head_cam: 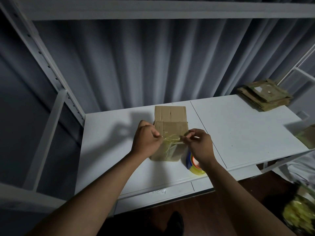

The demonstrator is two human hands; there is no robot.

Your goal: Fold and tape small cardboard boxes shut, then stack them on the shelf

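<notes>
A small brown cardboard box point(170, 126) stands on the white shelf board point(238, 133), one flap up at the back. A crumpled strip of clear yellowish tape point(171, 138) stretches over its front top edge and trails down the front face. My left hand point(146, 140) pinches the strip's left end. My right hand point(199, 143) pinches the right end. A tape roll point(193, 165) with a blue and orange core lies on the board just right of the box, partly under my right wrist.
A pile of flattened cardboard boxes point(265, 95) lies at the board's back right corner. Another cardboard piece point(306, 136) shows at the right edge. White shelf uprights point(42, 57) stand left, a beam overhead, grey curtain behind. Yellowish blurred items point(300, 215) sit on the floor at the lower right.
</notes>
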